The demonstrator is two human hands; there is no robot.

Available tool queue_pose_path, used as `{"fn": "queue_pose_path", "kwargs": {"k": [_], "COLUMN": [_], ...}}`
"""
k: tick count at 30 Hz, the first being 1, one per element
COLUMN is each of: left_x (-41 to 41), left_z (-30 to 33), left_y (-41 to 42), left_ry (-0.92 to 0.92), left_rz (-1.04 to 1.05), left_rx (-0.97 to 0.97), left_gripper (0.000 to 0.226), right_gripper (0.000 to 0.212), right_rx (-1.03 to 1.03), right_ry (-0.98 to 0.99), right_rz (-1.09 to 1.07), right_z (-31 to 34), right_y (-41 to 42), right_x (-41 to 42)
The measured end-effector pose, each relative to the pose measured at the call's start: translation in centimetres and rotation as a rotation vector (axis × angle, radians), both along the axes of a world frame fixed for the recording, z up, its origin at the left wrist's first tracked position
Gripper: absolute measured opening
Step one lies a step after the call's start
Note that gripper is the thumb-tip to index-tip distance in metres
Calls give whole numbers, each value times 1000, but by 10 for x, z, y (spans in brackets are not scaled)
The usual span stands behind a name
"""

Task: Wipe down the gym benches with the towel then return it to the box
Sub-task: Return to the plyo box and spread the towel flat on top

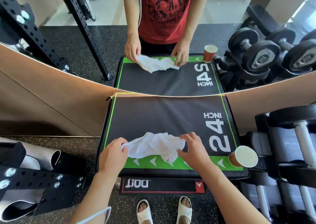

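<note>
Gathering the crumpled white cotton towel (154, 145) on the black padded box with the green border (167, 114), the left hand (113, 152) pinched one soft end while the right hand (192, 148) curled its fingers on the other, bunching it for wiping; a red paper cup (242, 156) stood well clear at the corner
</note>
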State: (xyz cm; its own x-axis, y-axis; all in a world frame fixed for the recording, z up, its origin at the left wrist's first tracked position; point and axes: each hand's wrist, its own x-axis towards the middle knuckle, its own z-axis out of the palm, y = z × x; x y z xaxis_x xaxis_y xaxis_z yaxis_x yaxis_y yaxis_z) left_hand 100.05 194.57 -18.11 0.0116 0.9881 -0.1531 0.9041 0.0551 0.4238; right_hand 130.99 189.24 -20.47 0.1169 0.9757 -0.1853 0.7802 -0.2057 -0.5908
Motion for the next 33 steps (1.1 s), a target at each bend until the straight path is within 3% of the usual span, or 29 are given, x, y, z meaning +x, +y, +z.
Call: {"fn": "queue_pose_path", "kwargs": {"k": [4, 8, 12, 19, 22, 24, 28, 33], "left_x": [7, 42, 83, 79, 66, 66, 86, 102], "left_z": [2, 8, -4, -22, -15, -11, -18, -30], "left_y": [3, -2, -20, -21, -12, -11, -26, -36], "left_ry": [-6, -21, -10, 2, -24, -44, 81, 103], "left_rz": [-76, -340, -571, -450, -351, -442, -692, -669], "left_rx": [85, 213, 167, 307, 285, 233, 106, 205], "left_gripper": [31, 30, 40, 19, 6, 7, 47, 25], "right_gripper": [42, 16, 7, 7, 8, 10, 9, 6], "right_rx": [-20, 39, 94, 140, 140, 86, 45, 7], "right_ry": [-36, -96, -78, -103, -23, 40, 28, -21], "right_rz": [-37, -47, -59, -27, -84, -111, -92, -68], "right_z": [-6, -4, 3, 17, 22, 26, 27, 17], "right_y": [1, 8, 7, -6, -9, -7, -2, -7], "right_x": [-10, -13, -12, 5, 18, 23, 21, 19]}}
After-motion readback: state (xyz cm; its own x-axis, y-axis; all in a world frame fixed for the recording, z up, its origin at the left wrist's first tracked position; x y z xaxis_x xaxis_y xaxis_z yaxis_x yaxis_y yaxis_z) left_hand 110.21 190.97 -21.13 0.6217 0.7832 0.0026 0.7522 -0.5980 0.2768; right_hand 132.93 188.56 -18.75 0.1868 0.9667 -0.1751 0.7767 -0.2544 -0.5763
